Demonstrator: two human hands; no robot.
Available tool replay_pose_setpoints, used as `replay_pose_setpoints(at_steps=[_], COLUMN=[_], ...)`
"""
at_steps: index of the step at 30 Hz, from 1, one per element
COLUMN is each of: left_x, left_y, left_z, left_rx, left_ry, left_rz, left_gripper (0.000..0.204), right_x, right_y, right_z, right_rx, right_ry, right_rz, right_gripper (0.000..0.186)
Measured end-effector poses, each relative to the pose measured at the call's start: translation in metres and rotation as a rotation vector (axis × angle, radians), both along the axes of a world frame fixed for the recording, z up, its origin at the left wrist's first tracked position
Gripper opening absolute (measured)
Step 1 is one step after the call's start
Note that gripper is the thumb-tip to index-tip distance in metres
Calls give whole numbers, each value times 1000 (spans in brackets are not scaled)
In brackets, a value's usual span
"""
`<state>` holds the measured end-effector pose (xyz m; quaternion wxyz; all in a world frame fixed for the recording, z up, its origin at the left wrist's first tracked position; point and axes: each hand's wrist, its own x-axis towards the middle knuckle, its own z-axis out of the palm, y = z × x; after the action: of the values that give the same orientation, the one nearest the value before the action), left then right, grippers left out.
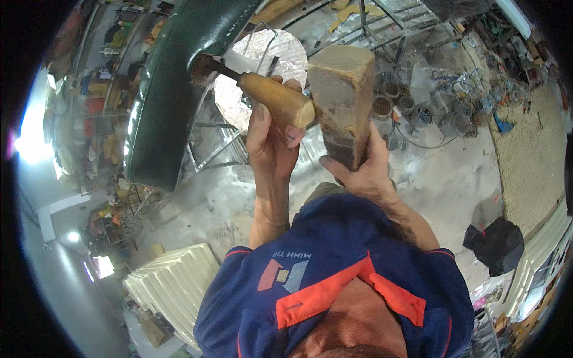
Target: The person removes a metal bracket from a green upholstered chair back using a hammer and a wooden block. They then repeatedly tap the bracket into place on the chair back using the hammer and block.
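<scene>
My left hand [273,146] is closed round the wooden handle of a chisel-like tool [276,100]. Its dark metal end meets the near face of a long dark green padded piece [160,113], which looks like an upholstered part; the very tip is hard to make out. To the right, my right hand [371,170] grips the lower end of a thick, worn wooden block mallet [341,89]. The mallet's head stands just beside the butt of the handle, and from here I cannot tell whether they touch.
Behind the tool lies a round, pale, shiny surface [293,53] among metal frame legs [218,149]. Several round containers [391,89] and cables crowd the right side. A black cloth or bag [500,246] lies lower right; stacked cream panels [179,280] stand lower left.
</scene>
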<state>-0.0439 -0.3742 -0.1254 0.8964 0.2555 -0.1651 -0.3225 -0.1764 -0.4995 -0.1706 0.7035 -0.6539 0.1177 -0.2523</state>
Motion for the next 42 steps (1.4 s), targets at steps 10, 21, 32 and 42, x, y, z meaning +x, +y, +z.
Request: replay_pose_setpoints(at_steps=[10,21,32,42], left_x=[-18,-6,31,60], left_y=[7,12,13,11], left_z=[6,10,10,11], left_rx=[66,-36,-181,-337], left_ry=[-41,14,65,73], left_rz=[-47,-58,-47,-86], left_gripper=[66,72,59,50], right_x=[-15,-5,2,5], right_y=[11,9,8,12], right_z=[-15,-12,-12,-14], right_rx=[32,-36,-103,-62], right_ry=[28,70,94,116], right_rz=[-31,-51,-71,-8], right_gripper=[67,65,66,64])
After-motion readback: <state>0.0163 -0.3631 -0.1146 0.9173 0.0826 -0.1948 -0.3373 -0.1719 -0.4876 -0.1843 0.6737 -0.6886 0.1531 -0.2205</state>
